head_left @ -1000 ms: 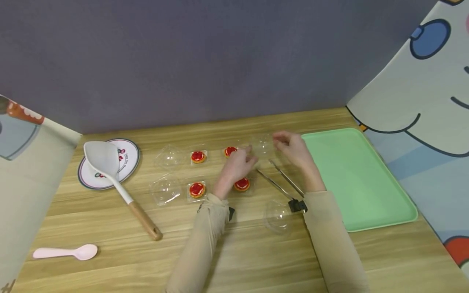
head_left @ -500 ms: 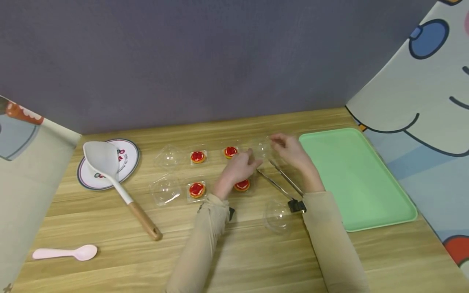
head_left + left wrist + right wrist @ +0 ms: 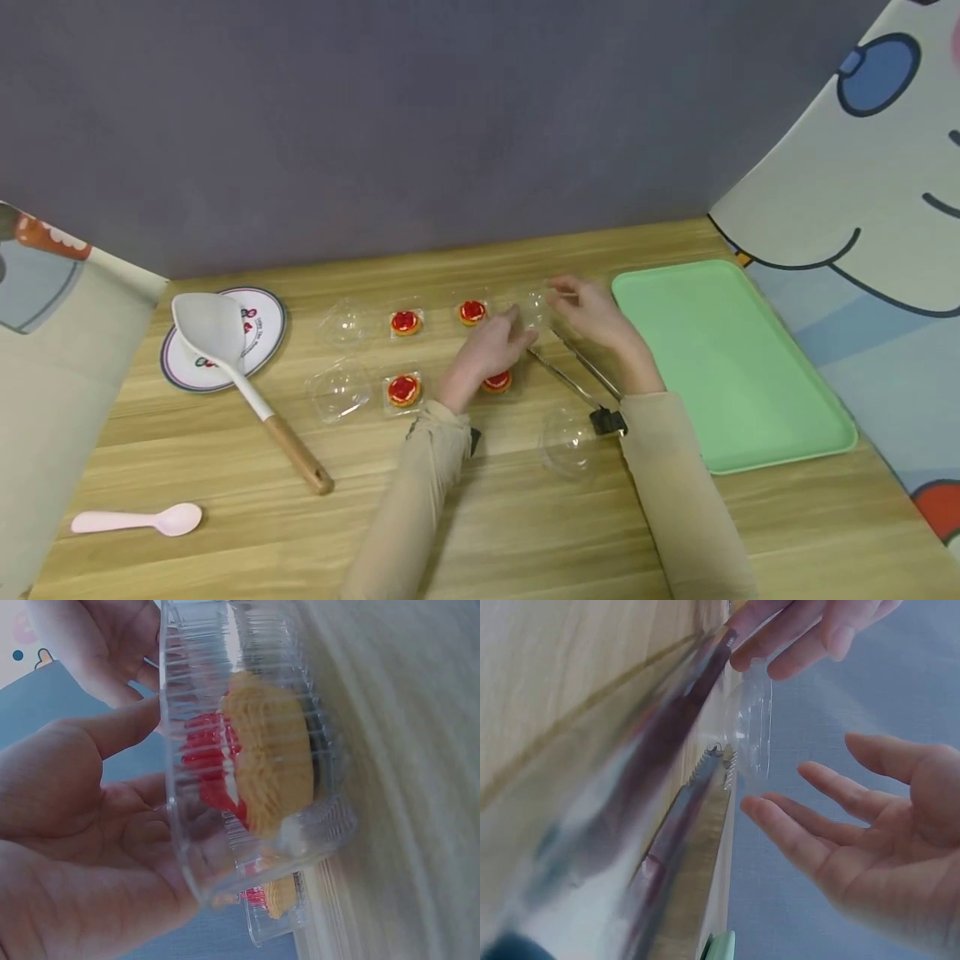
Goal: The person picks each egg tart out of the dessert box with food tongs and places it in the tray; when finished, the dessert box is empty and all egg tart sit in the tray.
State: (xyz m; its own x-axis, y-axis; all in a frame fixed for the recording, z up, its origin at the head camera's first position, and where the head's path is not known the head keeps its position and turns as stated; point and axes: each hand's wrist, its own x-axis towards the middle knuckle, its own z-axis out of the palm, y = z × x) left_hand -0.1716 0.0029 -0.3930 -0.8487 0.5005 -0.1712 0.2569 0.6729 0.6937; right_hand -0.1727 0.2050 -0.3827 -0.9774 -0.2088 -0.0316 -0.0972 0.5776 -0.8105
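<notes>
In the head view, my left hand [image 3: 487, 343] hovers over two red-topped tarts, partly covering the nearer tart [image 3: 497, 382]; the farther tart [image 3: 472, 312] lies just beyond it. My right hand [image 3: 594, 313] is to the right, beyond the metal tongs [image 3: 576, 367]. A clear plastic lid [image 3: 534, 305] sits between the hands. In the right wrist view, the right fingertips are right at the lid [image 3: 754, 731], and left fingers reach its other edge. The left wrist view shows a tart [image 3: 270, 757] inside a clear ribbed container, with the left hand's loosely bent fingers behind it.
Two more tarts [image 3: 405, 322] stand to the left, with clear lids [image 3: 340, 390] beside them. Another clear lid [image 3: 567, 442] lies below the tongs. A green tray [image 3: 750, 367] is on the right. On the left are a plate [image 3: 264, 325], a white turner [image 3: 210, 325] and a pink spoon [image 3: 177, 519].
My right hand has shifted slightly left, closer to the left hand. The left hand has moved a little to the right, leaving the farther tart fully visible.
</notes>
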